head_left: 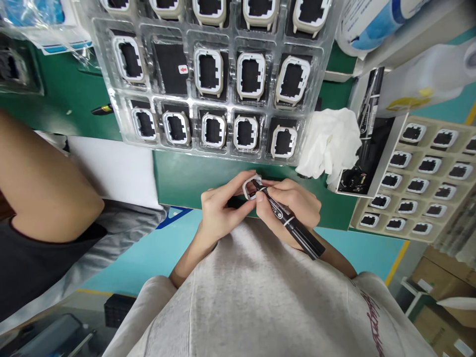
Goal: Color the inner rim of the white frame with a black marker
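My left hand point(222, 207) pinches a small whitish watch-case frame point(247, 188) with rounded corners, just above the table's front edge. In my right hand point(288, 204) is a black marker pen point(282, 213), its tip at the frame's inner edge; whether it touches cannot be made out. The marker's rear end slants down to the right. Beyond my hands lies a clear plastic tray point(208, 153) with rows of similar frames, one to each pocket. One pocket point(171, 69) in its second row shows only a dark pad and a red-arrow sticker.
Right of the tray lies crumpled white tissue point(329, 141) beside a box point(386, 153) with more markers. A beige tray point(403, 198) of frames stands farther right, below a plastic bottle point(427, 74). At left, another person's arm point(48, 178) rests near a white sheet point(115, 168).
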### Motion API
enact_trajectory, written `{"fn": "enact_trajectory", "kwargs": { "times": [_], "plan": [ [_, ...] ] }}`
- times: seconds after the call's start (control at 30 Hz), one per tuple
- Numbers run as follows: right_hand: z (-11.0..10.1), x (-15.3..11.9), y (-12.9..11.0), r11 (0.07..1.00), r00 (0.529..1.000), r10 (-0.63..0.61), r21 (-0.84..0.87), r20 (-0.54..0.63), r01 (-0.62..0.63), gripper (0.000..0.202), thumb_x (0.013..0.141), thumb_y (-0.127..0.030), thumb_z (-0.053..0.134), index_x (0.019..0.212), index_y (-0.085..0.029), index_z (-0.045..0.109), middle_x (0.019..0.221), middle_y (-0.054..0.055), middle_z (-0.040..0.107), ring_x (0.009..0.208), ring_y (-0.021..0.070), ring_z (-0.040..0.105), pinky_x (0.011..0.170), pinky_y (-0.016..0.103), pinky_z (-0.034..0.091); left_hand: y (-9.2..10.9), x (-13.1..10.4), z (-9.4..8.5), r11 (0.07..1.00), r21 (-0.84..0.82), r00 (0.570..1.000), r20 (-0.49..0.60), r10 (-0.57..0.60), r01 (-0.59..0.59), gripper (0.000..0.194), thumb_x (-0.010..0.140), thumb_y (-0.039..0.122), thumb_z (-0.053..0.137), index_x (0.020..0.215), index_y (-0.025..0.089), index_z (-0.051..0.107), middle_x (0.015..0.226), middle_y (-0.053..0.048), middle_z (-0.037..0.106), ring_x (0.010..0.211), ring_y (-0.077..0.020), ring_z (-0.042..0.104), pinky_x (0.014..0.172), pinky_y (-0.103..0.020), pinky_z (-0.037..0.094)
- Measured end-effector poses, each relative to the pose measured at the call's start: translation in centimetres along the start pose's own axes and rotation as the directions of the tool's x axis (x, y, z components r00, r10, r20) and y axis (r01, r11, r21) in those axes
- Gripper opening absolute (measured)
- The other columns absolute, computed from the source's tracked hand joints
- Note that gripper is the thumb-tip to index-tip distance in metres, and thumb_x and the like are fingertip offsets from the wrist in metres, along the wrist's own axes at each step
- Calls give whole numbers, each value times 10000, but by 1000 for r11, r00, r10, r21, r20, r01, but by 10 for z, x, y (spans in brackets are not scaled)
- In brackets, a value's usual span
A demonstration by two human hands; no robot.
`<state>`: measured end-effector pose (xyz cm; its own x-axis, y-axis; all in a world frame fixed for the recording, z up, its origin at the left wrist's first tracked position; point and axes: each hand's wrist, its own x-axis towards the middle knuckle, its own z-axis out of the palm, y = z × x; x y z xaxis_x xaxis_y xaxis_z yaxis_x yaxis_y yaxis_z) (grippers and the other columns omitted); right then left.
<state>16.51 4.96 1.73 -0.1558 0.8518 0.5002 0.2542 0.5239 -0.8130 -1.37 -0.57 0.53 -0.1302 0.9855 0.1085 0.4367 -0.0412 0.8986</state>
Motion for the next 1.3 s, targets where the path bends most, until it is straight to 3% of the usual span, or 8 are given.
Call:
{"fn": "enact_trajectory", "kwargs": {
  "times": [0.2,0.4,0.57,0.7,0.9,1.03,1.17,1.3],
  "plan": [
    [0,0,0,1000,1000,-5,-10,-16,5,207,987,-169,895,1048,-313,758,895,-34,835,785,211,881,744,349,824,0,0,0,1000,6,1000,2,-27,27,463,1018,382,936,1468,308,854,1179,12,940,906,-200,915,856,-270,739],
    [1,0,-3,994,999,32,102,-31,-29,281,930,-60,866,1103,-262,775,894,0,849,798,240,892,801,397,835,1,0,0,994,-88,998,-2,-63,63,551,955,426,1003,1471,305,853,1102,0,944,893,-224,920,881,-306,774],
    [-6,0,-3,983,995,65,177,-71,-51,277,979,-169,871,1206,-287,766,889,6,851,827,278,917,682,374,794,3,5,-2,968,-230,995,8,-99,99,632,859,474,1085,1422,279,875,1105,-30,947,977,-283,941,960,-361,800],
    [-9,0,-2,975,994,73,216,-82,-54,293,1023,-230,832,1302,-291,762,861,-10,845,682,229,858,564,336,729,5,8,-3,947,-305,995,18,-97,98,631,847,453,1099,1415,283,882,1096,-31,948,946,-273,942,936,-343,801],
    [-3,5,0,965,993,64,258,-96,-37,358,1007,-172,809,1338,-301,761,886,-7,821,694,231,813,633,395,771,5,11,-2,947,-311,996,-12,-88,80,576,851,476,1090,1360,276,908,1049,-33,946,844,-263,929,841,-347,811],
    [1,3,3,970,992,83,237,-91,-60,292,1014,-242,833,1287,-302,744,929,4,792,720,218,784,661,391,776,3,10,-2,945,-316,996,-9,-89,82,639,817,466,1114,1389,277,899,1029,-35,944,835,-262,926,822,-341,805],
    [-1,1,2,968,989,139,218,-54,-124,369,989,-305,900,1299,-340,703,950,0,768,689,208,744,668,400,784,3,9,-3,941,-324,994,7,-105,101,644,817,508,1110,1383,280,902,1025,-37,943,831,-269,924,824,-355,806],
    [-4,7,0,957,997,77,280,-3,-73,319,998,-215,860,1273,-278,709,901,-13,752,727,191,778,723,356,779,4,11,-4,931,-356,996,21,-82,84,596,845,498,1093,1367,277,908,1016,-34,943,833,-267,926,841,-354,809]
  ]
}}
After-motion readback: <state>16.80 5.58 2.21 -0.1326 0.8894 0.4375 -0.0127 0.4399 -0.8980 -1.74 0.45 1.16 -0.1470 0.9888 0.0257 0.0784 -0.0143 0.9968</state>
